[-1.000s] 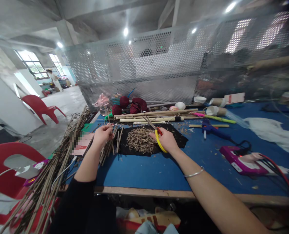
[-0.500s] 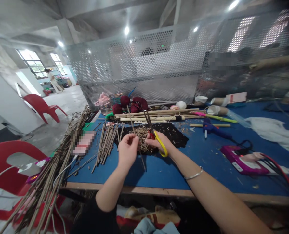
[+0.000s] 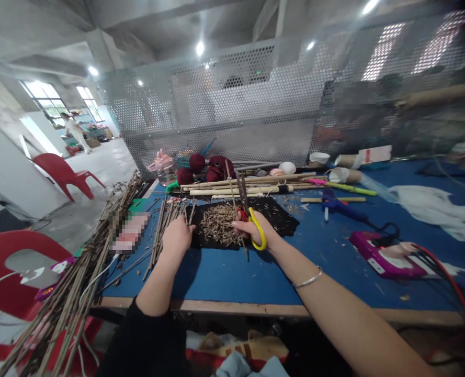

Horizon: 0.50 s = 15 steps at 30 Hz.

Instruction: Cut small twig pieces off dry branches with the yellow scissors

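Scissors (image 3: 251, 213) pointing forward, long axis seemingly angled slightly left

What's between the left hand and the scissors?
In the head view: a heap of clippings on black cloth, then a thin stick beside the scissors.

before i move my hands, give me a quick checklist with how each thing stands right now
1. Scissors in the right hand: ok, fingers around the yellow handle.
2. Blades fully closed: cannot tell at this size.
3. Thin stick upright at the right hand, alongside the scissors: ok.
4. Left hand gripping a short stick: cannot tell, it is at the sticks but its fingertips are unclear.
5. Cut pieces heaped on the black cloth: ok.
6. Blue glue gun apart from both hands: ok.
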Motion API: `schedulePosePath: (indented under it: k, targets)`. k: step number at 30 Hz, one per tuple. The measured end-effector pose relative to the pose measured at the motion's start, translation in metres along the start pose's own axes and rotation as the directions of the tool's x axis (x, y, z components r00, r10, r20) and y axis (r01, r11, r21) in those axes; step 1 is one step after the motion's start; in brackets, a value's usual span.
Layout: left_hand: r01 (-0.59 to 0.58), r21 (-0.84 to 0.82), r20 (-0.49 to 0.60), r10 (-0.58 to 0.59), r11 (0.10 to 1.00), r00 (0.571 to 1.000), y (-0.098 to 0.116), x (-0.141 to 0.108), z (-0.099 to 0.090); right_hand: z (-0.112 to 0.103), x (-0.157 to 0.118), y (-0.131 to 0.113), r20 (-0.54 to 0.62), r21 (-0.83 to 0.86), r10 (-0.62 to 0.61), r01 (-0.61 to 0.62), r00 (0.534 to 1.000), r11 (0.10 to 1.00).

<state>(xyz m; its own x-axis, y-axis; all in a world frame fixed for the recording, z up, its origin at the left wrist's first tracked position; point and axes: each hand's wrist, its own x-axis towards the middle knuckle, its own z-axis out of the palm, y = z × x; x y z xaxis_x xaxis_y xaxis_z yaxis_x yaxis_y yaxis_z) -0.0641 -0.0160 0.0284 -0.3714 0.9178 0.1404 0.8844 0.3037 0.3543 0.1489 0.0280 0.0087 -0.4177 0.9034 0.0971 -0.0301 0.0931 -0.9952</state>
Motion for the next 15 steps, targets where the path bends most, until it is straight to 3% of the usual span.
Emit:
schedulePosePath:
  k: [2, 6, 10, 15]
  targets:
    - [-0.007, 0.132, 0.085, -0.004, 0.991, 0.996, -0.01, 0.004, 0.001, -0.001, 0.0, -0.001, -0.016, 0.027, -0.007, 0.008, 1.0, 1.0]
    - [-0.088, 0.194, 0.154, 0.058, 0.977, 0.986, -0.014, 0.001, 0.006, 0.0, -0.001, -0.003, -0.016, 0.035, -0.004, 0.005, 1.0, 0.999]
    - [-0.038, 0.19, 0.095, 0.02, 0.981, 0.995, -0.018, 0.002, -0.001, 0.001, -0.002, -0.005, -0.005, 0.037, 0.023, -0.022, 1.0, 0.999]
    - [0.054, 0.222, 0.054, -0.068, 0.974, 0.996, -0.04, 0.021, -0.012, 0.001, -0.001, -0.002, 0.005, 0.043, 0.06, -0.06, 0.998, 0.997]
